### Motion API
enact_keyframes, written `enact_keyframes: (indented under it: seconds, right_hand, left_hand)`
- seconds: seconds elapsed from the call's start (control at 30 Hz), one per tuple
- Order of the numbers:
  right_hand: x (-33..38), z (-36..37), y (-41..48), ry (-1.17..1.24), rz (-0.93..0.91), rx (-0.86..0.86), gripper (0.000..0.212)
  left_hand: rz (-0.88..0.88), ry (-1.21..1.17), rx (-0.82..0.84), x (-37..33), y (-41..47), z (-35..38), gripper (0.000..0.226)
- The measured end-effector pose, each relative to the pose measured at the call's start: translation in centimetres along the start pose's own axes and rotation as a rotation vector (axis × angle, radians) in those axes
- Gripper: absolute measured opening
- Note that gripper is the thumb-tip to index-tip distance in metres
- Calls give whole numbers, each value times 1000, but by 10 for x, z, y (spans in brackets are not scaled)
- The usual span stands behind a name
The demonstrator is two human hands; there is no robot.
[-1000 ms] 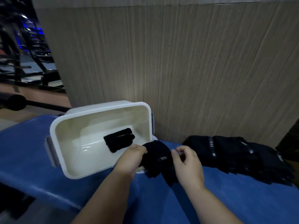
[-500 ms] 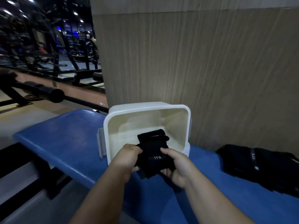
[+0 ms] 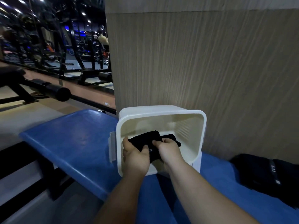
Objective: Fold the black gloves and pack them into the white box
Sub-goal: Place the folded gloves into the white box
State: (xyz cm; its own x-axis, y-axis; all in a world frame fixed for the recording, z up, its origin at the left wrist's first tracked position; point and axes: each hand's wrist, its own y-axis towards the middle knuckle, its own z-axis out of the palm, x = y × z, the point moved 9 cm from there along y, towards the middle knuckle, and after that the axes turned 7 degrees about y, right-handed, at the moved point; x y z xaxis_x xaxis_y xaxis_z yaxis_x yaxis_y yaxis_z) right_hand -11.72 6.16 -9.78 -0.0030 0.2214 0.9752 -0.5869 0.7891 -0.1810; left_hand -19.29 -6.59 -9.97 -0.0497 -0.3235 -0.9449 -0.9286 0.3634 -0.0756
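Head view: one white box (image 3: pixel 161 110) sits at lower centre on the blue bench (image 3: pixel 72 135). It holds two black gloves. One folded glove (image 3: pixel 174 136) lies inside. The left grip (image 3: pixel 135 156) and right grip (image 3: pixel 169 152) both pinch the held glove (image 3: pixel 145 139). One glove pile (image 3: pixel 267 172) lies at lower right. Earlier, the held glove was at the near rim.

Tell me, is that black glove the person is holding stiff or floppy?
Probably floppy: the black glove bunches and bends where the left hand and right hand grip it. Likely light: it is thin and small compared with the white box. Being soft fabric, it may loosen from its fold once released.
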Motion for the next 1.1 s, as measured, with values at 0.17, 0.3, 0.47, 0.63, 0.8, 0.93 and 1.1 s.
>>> enact_keyframes:
  seconds: [0.17, 0.3, 0.47, 0.63, 0.8, 0.93, 1.1]
  right_hand:
    - [6, 8, 9, -326, -46, -81, 23]
    - [4, 12, 8, -596, -72, -40, 19]
    - [14, 8, 0, -732, -141, 9, 31]
    - [35, -9, -11, -920, -322, -47, 31]
    - [64, -19, -16, -1033, -614, -127, 23]
    - [56, -12, -9, -1199, -776, -19, 33]
    - [11, -15, 14, -1270, -558, 230, 49]
  left_hand:
    - [89, 247, -7, 0, 5, 2, 75]
    - [97, 638, 34, 6, 6, 11, 66]
    - [105, 845, 30, 6, 6, 18, 60]
    - [148, 889, -38, -1, 7, 16, 57]
    - [430, 779, -61, -27, 0, 26, 56]
    - [537, 805, -39, -33, -6, 36, 46]
    - [519, 976, 15, -27, -8, 43, 51]
